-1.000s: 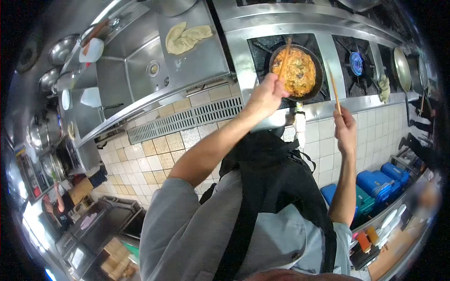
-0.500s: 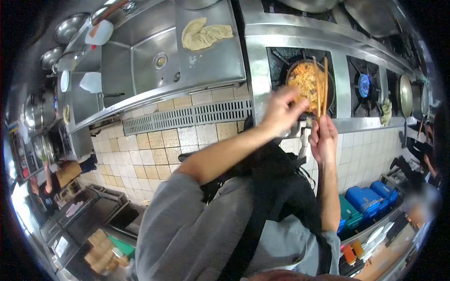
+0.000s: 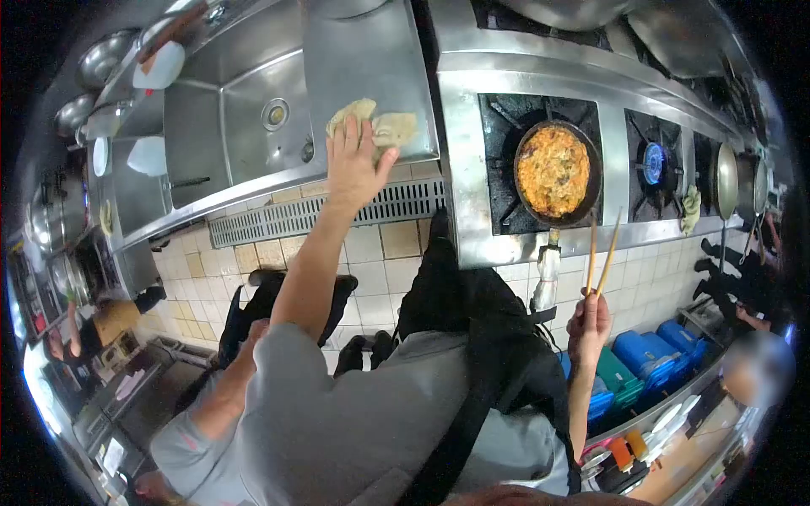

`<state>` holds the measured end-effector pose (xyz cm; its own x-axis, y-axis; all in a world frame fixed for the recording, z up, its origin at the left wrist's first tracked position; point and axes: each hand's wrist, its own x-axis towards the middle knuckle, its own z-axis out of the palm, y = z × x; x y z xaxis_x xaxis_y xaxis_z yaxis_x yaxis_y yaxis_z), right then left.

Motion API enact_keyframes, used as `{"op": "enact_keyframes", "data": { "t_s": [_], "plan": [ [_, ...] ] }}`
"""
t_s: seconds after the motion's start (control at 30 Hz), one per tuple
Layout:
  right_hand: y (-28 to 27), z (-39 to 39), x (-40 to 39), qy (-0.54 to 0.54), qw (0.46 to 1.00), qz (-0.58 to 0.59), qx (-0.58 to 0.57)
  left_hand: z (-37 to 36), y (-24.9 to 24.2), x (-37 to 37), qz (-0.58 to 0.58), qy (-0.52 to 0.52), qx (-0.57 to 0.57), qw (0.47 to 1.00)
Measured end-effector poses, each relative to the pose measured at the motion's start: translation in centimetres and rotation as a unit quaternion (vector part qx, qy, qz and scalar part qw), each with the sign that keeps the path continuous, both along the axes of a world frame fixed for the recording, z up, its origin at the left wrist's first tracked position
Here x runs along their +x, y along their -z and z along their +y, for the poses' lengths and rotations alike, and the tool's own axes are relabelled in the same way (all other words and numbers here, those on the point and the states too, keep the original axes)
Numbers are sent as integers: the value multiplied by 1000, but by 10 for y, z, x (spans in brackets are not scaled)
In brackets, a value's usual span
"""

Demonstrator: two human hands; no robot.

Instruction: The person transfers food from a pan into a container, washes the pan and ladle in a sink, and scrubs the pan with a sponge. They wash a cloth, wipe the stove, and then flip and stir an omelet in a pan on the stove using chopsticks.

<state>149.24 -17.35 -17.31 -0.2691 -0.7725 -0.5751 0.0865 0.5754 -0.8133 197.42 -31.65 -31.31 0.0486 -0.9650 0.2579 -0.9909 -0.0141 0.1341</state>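
Note:
My left hand [image 3: 359,169] lies with spread fingers on a pale folded cloth [image 3: 395,128] near the edge of the steel counter [image 3: 359,51]. In my right hand [image 3: 589,322] is a pair of wooden chopsticks [image 3: 602,253], tips apart and pointing up, below the stove's front edge. A round, browned orange-yellow food [image 3: 553,171] fills the dark pan [image 3: 596,181] on the near left burner. The pan's handle [image 3: 547,274] sticks out over the stove edge, wrapped in something silvery, and neither hand touches it.
To the left is a steel sink [image 3: 253,110]. A lit burner [image 3: 652,163] stands right of the pan, with a cloth [image 3: 691,209] by it. Another person's arm [image 3: 228,392] is close at my lower left. Blue bins [image 3: 645,358] stand lower right; more people are at both sides.
My left hand has moved from over the pan to the cloth on the counter. My right hand has drawn the chopsticks back from the pan. Another person has come in at lower left.

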Motion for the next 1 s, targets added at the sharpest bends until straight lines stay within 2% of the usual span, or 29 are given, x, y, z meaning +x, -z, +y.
{"op": "enact_keyframes", "data": {
  "t_s": [0.07,0.13,0.27,0.33,0.37,0.4,0.47,0.6,0.73,0.8,0.83,0.9,1.0],
  "plan": [
    [2,3,-3,27,1000,1,-14,-9,-5,-2,53,0,-11,999],
    [4,3,-3,42,999,3,-19,-64,-1,8,135,2,-69,988],
    [-5,9,-1,46,999,21,1,-185,27,8,125,-64,-124,982],
    [-7,12,0,34,999,23,6,-200,25,-19,144,-37,-120,982],
    [-8,14,-1,40,999,29,11,-200,26,-26,147,-26,-121,981],
    [-6,13,-1,63,998,28,12,-193,24,-24,212,47,-135,967],
    [-6,10,1,91,996,9,6,-139,15,-25,218,157,-151,951],
    [10,0,-4,82,996,-34,-2,-33,-8,-40,172,157,-42,972],
    [8,-7,-3,92,993,-70,4,15,-32,-40,127,156,29,979],
    [5,-6,-9,88,993,-73,-16,15,-39,-30,140,143,98,975],
    [5,-4,-14,97,994,-57,-20,5,-39,-32,138,147,90,975],
    [9,0,-21,107,993,-44,-17,-10,-54,-44,275,134,88,948],
    [10,12,-27,141,988,-57,-5,-64,-92,-91,256,116,96,955]
  ]
}}
